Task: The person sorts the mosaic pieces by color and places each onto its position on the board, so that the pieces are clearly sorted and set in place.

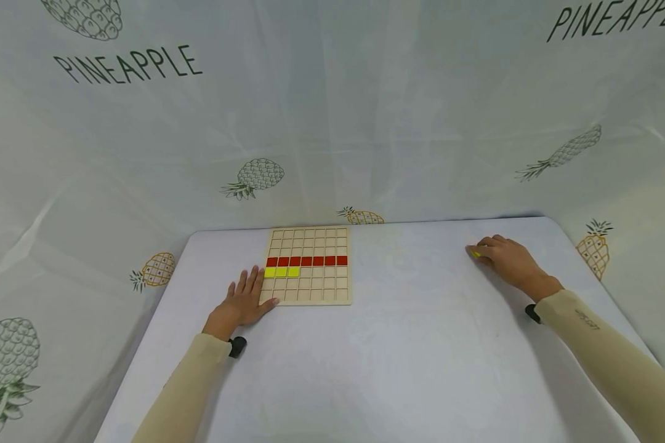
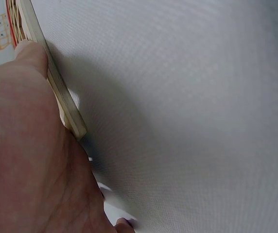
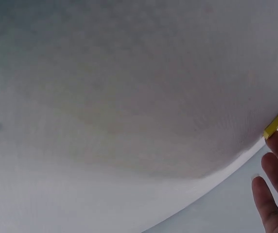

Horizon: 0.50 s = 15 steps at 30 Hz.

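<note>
A pale wooden grid board (image 1: 322, 295) lies at the back left of the white table. Red square tiles (image 1: 313, 261) fill one row across it, and three yellow tiles (image 1: 281, 272) sit at the left end of the row below. My left hand (image 1: 242, 303) rests at the board's left side with fingers straight, its thumb over the near left corner; the left wrist view shows the board's edge (image 2: 65, 103) against that hand. Far to the right, my right hand (image 1: 507, 261) pinches a small yellow tile (image 3: 273, 126) between thumb and index finger, close over the table.
The white table (image 1: 399, 357) extends in front of the board and between the two hands. A pale curtain (image 1: 421, 111) printed with pineapples hangs behind and beside it. Dark wrist cameras sit under both wrists.
</note>
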{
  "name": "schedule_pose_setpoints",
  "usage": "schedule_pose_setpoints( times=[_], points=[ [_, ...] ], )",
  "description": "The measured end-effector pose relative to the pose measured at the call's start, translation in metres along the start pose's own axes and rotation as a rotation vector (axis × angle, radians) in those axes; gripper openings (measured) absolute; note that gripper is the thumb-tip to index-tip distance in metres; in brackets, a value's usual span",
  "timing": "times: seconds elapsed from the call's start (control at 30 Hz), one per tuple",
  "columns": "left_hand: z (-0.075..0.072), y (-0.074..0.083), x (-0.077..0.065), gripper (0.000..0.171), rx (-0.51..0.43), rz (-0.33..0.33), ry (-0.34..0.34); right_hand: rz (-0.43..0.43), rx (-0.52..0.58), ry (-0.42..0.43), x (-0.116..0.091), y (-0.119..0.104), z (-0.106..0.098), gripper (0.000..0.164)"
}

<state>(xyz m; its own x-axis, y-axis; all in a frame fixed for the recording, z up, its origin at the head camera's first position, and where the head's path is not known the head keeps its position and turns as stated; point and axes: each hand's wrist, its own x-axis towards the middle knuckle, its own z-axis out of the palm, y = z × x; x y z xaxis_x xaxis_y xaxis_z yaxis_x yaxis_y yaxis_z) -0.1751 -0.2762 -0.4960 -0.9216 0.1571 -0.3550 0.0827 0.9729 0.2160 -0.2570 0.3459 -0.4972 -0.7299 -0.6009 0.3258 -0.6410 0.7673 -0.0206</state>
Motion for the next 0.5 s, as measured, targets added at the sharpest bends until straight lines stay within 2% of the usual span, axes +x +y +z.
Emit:
schedule_pose_setpoints(
  times=[0.1,0.27,0.5],
  points=[
    [-0.002,0.001,-0.002,0.098,-0.010,-0.001,-0.008,-0.011,-0.020,0.000,0.001,0.000,0.001,0.033],
    [0.004,-0.004,0.003,0.098,-0.005,-0.006,-0.007,-0.045,-0.063,-0.009,0.001,-0.003,0.002,0.028],
    [-0.002,0.000,0.000,0.096,0.004,-0.006,-0.021,-0.142,-0.079,0.076,0.012,-0.017,0.003,0.032]
  ],
)
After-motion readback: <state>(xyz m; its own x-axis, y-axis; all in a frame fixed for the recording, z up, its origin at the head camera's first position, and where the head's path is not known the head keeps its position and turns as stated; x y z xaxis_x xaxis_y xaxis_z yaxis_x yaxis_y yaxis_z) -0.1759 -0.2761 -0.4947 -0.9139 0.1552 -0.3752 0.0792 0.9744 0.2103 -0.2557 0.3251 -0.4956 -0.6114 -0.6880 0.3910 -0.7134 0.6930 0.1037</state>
